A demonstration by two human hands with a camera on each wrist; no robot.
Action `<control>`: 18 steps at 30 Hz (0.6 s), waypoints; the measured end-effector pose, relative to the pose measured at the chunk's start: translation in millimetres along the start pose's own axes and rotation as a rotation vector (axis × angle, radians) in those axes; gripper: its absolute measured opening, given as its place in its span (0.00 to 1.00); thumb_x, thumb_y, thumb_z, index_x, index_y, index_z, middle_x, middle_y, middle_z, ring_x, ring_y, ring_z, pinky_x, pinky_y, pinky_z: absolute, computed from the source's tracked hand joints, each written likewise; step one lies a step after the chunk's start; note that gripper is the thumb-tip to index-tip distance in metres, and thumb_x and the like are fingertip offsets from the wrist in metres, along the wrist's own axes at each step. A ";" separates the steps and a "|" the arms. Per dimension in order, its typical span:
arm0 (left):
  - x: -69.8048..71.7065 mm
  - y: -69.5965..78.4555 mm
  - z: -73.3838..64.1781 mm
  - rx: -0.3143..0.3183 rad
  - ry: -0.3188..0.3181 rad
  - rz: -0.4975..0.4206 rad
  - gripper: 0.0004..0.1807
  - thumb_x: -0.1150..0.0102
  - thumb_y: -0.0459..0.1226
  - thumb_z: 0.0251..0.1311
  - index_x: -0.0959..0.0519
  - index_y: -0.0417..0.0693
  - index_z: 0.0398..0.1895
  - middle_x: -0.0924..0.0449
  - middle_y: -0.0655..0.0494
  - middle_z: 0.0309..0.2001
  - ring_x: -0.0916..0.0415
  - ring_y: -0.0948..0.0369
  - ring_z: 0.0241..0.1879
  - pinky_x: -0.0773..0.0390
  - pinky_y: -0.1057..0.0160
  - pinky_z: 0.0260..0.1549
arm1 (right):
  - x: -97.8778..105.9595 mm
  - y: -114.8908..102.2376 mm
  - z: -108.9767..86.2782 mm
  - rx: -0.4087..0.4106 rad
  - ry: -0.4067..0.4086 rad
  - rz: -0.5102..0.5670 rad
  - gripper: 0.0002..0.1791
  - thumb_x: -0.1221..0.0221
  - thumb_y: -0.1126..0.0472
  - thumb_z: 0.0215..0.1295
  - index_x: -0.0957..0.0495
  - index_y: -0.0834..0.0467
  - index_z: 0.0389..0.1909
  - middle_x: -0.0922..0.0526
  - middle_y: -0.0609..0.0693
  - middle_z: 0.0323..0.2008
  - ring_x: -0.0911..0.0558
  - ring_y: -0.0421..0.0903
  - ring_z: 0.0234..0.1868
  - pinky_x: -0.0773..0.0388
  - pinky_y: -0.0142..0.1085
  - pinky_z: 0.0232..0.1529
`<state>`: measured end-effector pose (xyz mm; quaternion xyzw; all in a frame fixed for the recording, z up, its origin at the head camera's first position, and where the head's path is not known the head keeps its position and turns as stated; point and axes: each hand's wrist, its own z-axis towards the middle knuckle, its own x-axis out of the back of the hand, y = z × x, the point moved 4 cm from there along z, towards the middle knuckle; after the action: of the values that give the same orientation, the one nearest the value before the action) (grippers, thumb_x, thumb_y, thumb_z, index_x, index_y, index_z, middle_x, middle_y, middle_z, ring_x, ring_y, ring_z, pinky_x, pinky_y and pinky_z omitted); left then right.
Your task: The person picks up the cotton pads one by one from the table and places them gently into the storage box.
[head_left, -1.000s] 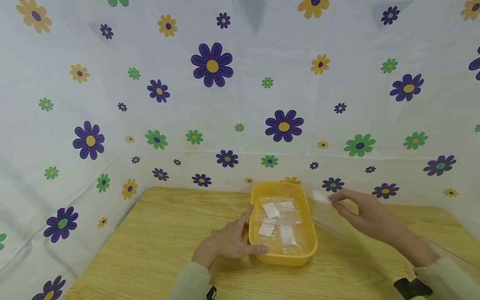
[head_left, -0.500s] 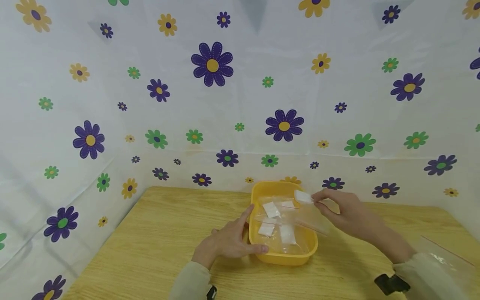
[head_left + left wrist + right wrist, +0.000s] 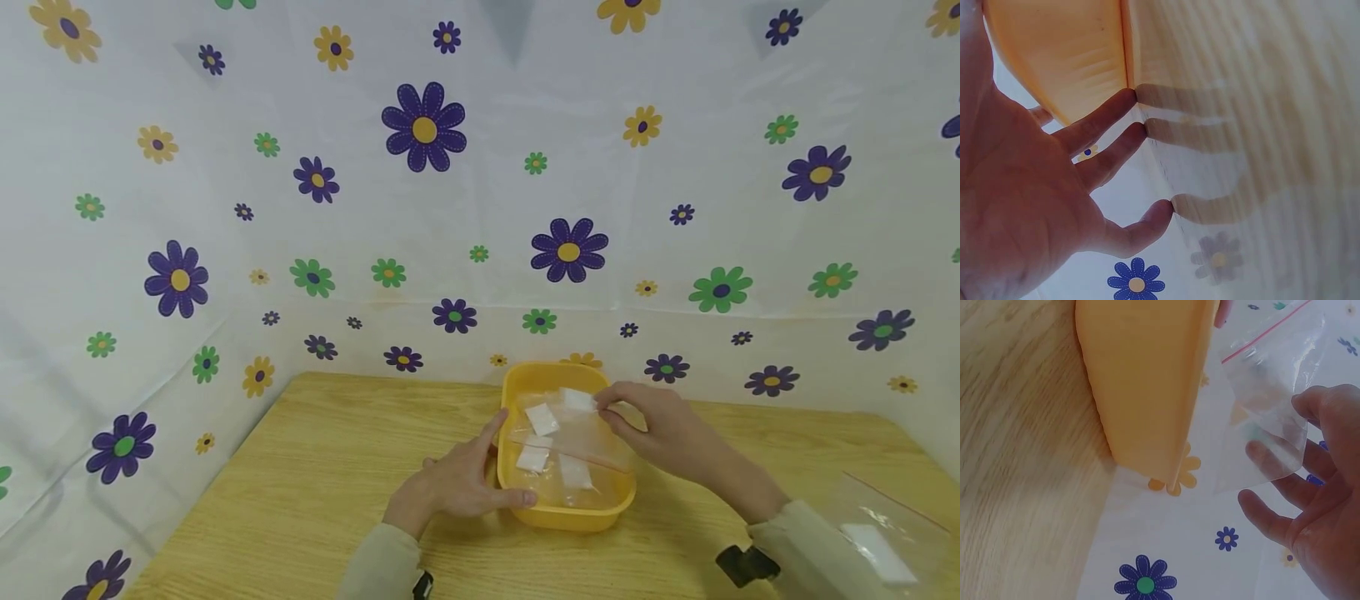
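A yellow tub (image 3: 567, 521) stands on the wooden table, holding several clear zip bags with white patches (image 3: 543, 419) in them. My left hand (image 3: 461, 482) braces the tub's left side, its thumb over the near rim. In the left wrist view, three fingertips of the left hand (image 3: 1041, 187) touch the table beside the tub (image 3: 1066, 50). My right hand (image 3: 667, 429) pinches a clear zip bag (image 3: 592, 429) by its edge over the tub's right rim. The right wrist view shows this bag (image 3: 1266, 412) hanging between the right thumb and fingers, its red seal at the far end.
Another clear zip bag (image 3: 892, 521) with a white patch lies on the table (image 3: 360, 442) at the right, beside my right sleeve. A white flowered sheet (image 3: 480, 192) rises behind the table and along its left side.
My right hand has moved left, bringing the pinched zip bag from right of the tub to over it. The bag at the right is now less covered by the sleeve. The left hand has stayed put.
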<state>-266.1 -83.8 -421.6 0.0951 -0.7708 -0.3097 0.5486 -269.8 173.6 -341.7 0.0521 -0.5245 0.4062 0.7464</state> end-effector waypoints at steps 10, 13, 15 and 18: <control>-0.2 -0.3 -0.8 0.001 0.009 0.014 0.62 0.45 0.76 0.38 0.70 0.79 0.72 0.31 0.60 0.66 0.39 0.48 0.68 0.57 0.17 0.52 | -19.5 -2.6 5.5 0.027 -0.013 0.027 0.10 0.39 0.64 0.62 0.22 0.47 0.42 0.16 0.37 0.39 0.21 0.34 0.39 0.18 0.34 0.41; -0.2 0.2 -0.5 -0.001 0.009 0.016 0.61 0.45 0.75 0.39 0.70 0.78 0.72 0.32 0.60 0.66 0.38 0.48 0.68 0.57 0.17 0.51 | -24.5 -2.6 6.8 0.002 -0.052 0.026 0.09 0.39 0.62 0.63 0.21 0.48 0.43 0.16 0.38 0.40 0.20 0.35 0.40 0.18 0.35 0.43; -0.2 0.3 -0.6 -0.002 0.011 0.018 0.61 0.45 0.75 0.39 0.70 0.78 0.72 0.33 0.60 0.67 0.39 0.48 0.68 0.57 0.17 0.51 | -27.1 -2.1 7.2 -0.022 -0.088 0.024 0.10 0.40 0.61 0.64 0.21 0.47 0.45 0.17 0.39 0.43 0.20 0.38 0.43 0.18 0.37 0.45; 0.1 0.5 -1.4 0.000 0.013 0.024 0.61 0.46 0.76 0.39 0.70 0.78 0.72 0.35 0.60 0.69 0.41 0.47 0.69 0.57 0.17 0.51 | -29.4 -1.2 6.4 -0.058 -0.134 0.033 0.12 0.40 0.58 0.64 0.22 0.46 0.48 0.17 0.42 0.47 0.19 0.44 0.48 0.19 0.43 0.49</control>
<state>-264.8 -84.0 -420.9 0.0879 -0.7682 -0.3025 0.5574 -277.2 153.3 -362.7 0.0490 -0.5856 0.3989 0.7040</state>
